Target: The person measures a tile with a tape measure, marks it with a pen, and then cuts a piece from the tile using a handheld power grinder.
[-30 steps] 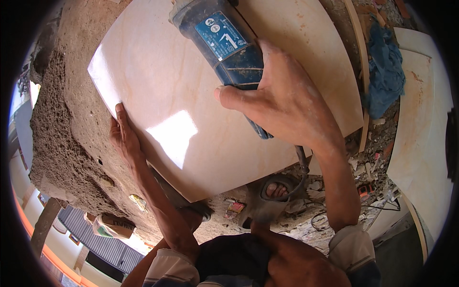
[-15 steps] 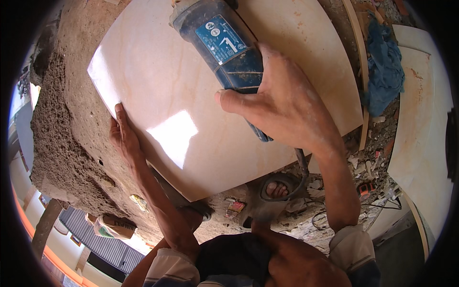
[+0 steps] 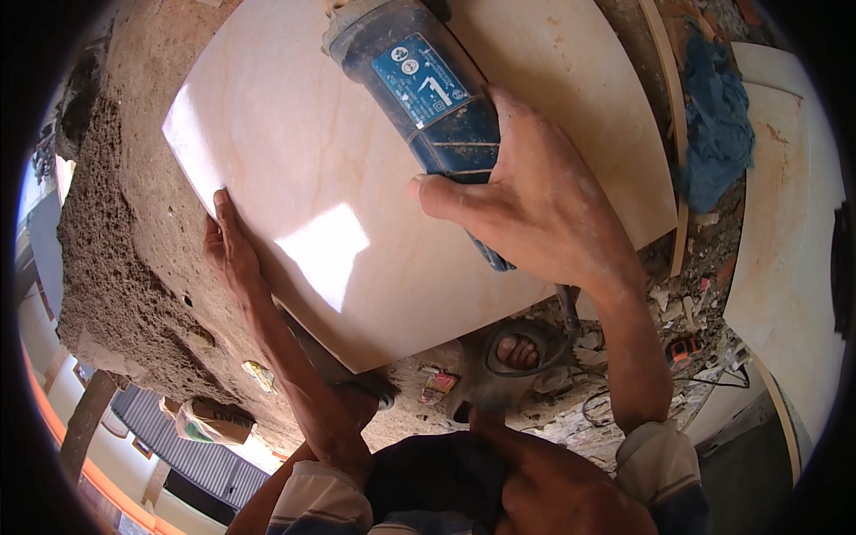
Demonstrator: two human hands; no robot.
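Note:
My right hand [image 3: 544,196] is wrapped round the rear body of a dusty blue angle grinder [image 3: 437,107], its thumb along the near side. The grinder lies over a large glossy cream tile [image 3: 383,232]; its front end and any disc run out of the picture at the top. A cord [image 3: 569,312] leads from its rear end down toward my feet. At the tile's left edge my left hand [image 3: 234,250] grips the rim, one finger lying on top and the others partly hidden at the side.
Rough grey ground [image 3: 134,232] lies to the left. On the right are a wooden strip [image 3: 670,98], a blue cloth [image 3: 716,125], more cream tile [image 3: 776,205] and an orange-and-black tape measure [image 3: 683,351]. Rubble and my bare foot [image 3: 517,353] are near the tile's front edge.
The grinder and my right hand have shifted slightly right and toward me. My left hand and the tile have stayed nearly where they were.

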